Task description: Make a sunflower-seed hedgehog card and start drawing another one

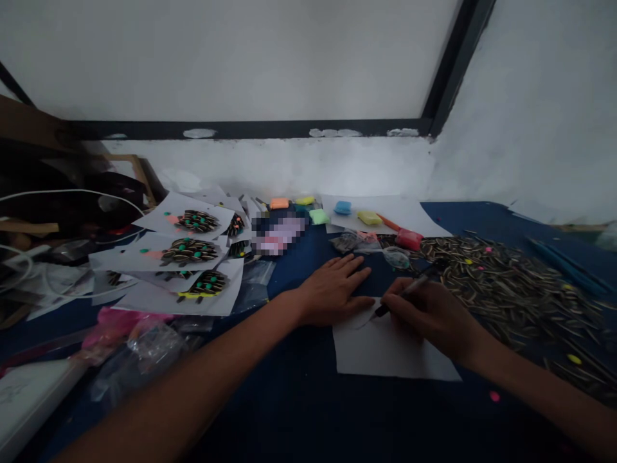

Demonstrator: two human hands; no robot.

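Observation:
A white sheet of paper (385, 354) lies on the dark blue tabletop in front of me. My left hand (335, 289) is spread flat, its thumb reaching onto the sheet's upper left edge and its other fingers stretched over the blue surface. In a writing grip, my right hand (427, 312) is closed around a black-tipped marker (409, 289). The marker's tip points down at the upper left part of the paper, where a faint line shows. Whether the tip touches the paper is hard to tell.
Striped sunflower seeds (506, 283) spread across the right side. Decorated sheets with seed shapes (190, 251) are stacked at the left, near pink plastic (116, 325). Coloured clay packets (369, 217) and another white sheet (431, 225) lie along the wall. A white box (38, 392) stands front left.

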